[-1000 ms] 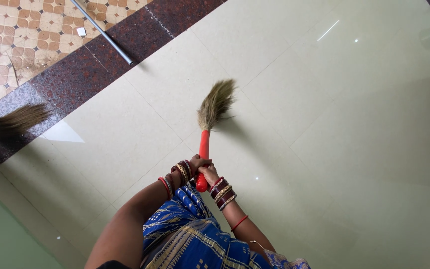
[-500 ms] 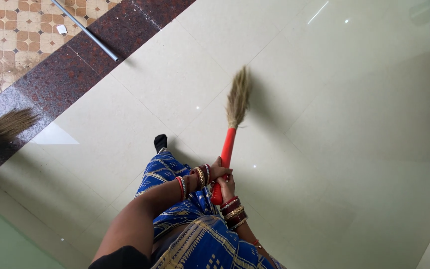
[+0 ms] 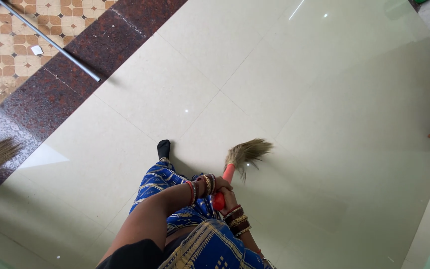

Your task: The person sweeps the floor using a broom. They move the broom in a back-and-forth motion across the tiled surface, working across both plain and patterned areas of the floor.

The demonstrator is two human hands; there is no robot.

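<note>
Both hands wrapped around the red handle of the grass broom [image 3: 238, 162]: left hand [image 3: 221, 184] above, right hand [image 3: 228, 198] just below at the butt end, fingers closed tight on it. Bristle head is splayed against the glossy cream floor tiles [image 3: 324, 99], just right of the person's dark-socked foot [image 3: 163, 148]. Judgement: light tool, stiff handle, soft flexing bristles. Grip the handle, not the bristles. Smooth plastic may twist in the palm.

Both arms reach down together, left hand [image 3: 221, 184] stacked above right hand [image 3: 229, 198], fingers curled closed.
</note>
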